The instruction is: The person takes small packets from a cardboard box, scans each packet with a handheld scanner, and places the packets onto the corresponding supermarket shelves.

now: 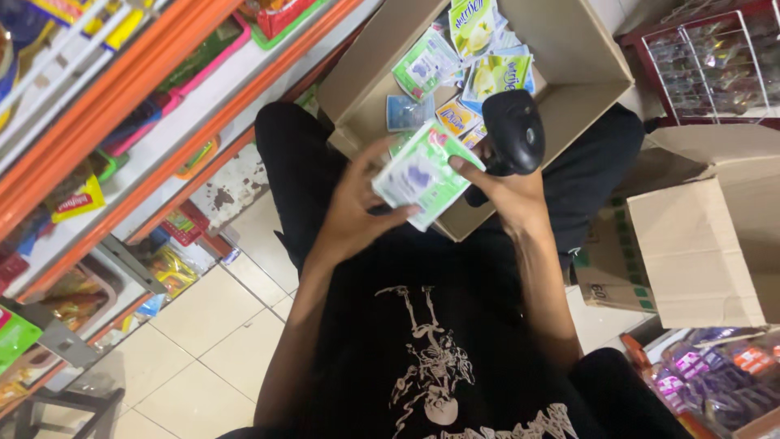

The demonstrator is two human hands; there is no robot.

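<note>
**Inspector:** Report the hands.

**Assistant:** The left hand (357, 207) has its fingers (367, 165) clasped on a green-and-white packet (422, 175), gripping its left edge and underside. The right hand (508, 191) is clenched round a black scanner (513, 130), and its thumb rests on the packet's right edge.

**Inspector:** Position of the packet?

**Assistant:** Held between both hands, above the person's lap, just in front of the near wall of an open box (569, 49). It is tilted, printed face up toward the camera. The scanner head sits just beside the packet's upper right corner, above the box's interior.

**Inspector:** Contents of the box?

**Assistant:** Loose sachets (479, 49) in green, yellow, blue and white, lying flat and overlapping at the bottom. The box rests across the person's legs, which are in black trousers (292, 154).

**Inspector:** Surroundings?

**Assistant:** On the left, shelves (122, 122) with orange edges carry packaged goods. The floor (203, 325) is pale tile. On the right, a second box (699, 236) stands with its flaps raised, just beside the person's right leg. Behind it, at upper right, a red wire rack (707, 65) holds small wrapped items. At lower right there is a tray of purple packets (715, 374). The person wears a black shirt (431, 358) with a white print.
</note>
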